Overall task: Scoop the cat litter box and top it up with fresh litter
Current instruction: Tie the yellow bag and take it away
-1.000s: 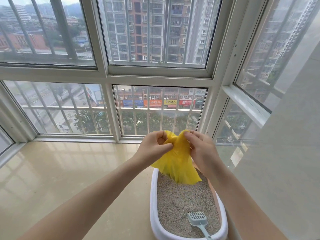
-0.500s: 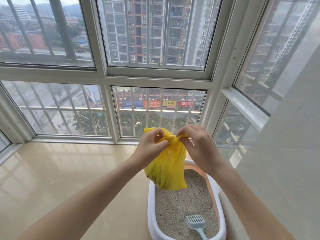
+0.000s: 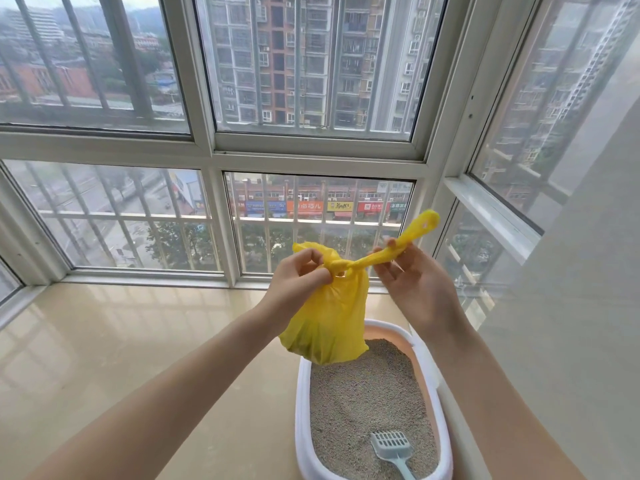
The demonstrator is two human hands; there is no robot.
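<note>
Yellow plastic bag (image 3: 325,323) hangs in the air above the far end of the litter box (image 3: 302,427), knotted at the neck, lower part bulging. Left hand (image 3: 298,282) pinches the bag at the knot, fingers curled on it. Right hand (image 3: 412,282) holds the twisted bag handle (image 3: 408,237) between thumb and fingers; handle runs up and right from the knot, its loop end free.

Litter box: white rim, peach inner wall, filled with grey litter (image 3: 363,403), sits on the floor (image 3: 104,341) against the right wall (image 3: 571,341). Pale blue slotted scoop (image 3: 389,445) lies on the litter at the near end, handle toward the camera.

Floor is glossy beige tile, reflecting the window light. Room is a glazed balcony corner: white-framed windows (image 3: 207,147) with outside bars, high-rise blocks and street shopfronts beyond.
</note>
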